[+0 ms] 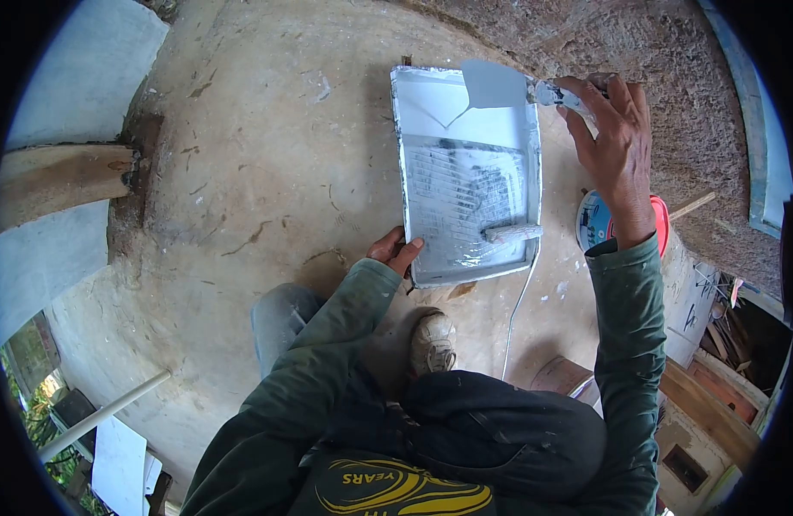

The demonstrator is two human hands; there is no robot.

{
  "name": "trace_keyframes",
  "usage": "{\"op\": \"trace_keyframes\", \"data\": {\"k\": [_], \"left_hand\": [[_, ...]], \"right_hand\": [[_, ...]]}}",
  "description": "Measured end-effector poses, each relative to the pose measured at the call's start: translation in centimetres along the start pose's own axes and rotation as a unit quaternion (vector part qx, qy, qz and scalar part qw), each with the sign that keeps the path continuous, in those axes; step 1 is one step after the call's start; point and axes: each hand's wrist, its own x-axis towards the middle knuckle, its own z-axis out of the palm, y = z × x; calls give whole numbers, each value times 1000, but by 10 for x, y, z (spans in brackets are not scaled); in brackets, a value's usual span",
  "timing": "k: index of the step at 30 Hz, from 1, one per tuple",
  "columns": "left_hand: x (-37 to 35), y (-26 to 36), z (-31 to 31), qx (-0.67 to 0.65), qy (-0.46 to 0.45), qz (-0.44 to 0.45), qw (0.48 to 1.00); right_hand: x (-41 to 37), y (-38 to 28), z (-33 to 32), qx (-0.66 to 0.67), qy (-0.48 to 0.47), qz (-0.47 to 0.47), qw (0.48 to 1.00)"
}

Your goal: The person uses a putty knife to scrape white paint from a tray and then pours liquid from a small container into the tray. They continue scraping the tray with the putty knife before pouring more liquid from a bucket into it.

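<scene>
A white paint tray (534, 163) lies on the concrete floor in front of me, coated with white paint. My left hand (396, 252) grips its near left corner. My right hand (610, 136) holds a wide putty knife (494, 84) by the handle, its paint-covered blade over the tray's far end, touching the pool of paint. A paint roller (512, 232) rests inside the tray on the ribbed slope, its wire handle (519, 301) trailing out over the near rim.
A paint can lid or bucket (593, 219) with a red rim sits right of the tray, under my right forearm. My shoe (433, 341) is just below the tray. A rough wall (672, 77) rises at far right; a white pipe (104, 414) lies lower left.
</scene>
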Motion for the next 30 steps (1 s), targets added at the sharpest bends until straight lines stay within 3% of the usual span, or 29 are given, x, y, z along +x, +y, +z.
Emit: {"op": "trace_keyframes", "data": {"k": [9,13,16,22,30], "left_hand": [[0,5,5,-49,14,1,999],[-1,7,6,-38,17,-13,999],[3,-4,2,-30,20,1,999],[0,1,1,-19,6,-4,1000],[-5,16,6,-27,-5,6,1000]], "right_hand": [[-9,1,-27,-28,52,2,998],[-23,-6,7,20,33,37,999],[-45,-7,56,28,-101,78,991],[-67,6,54,38,-228,185,955],[-97,-3,61,50,-251,189,948]]}}
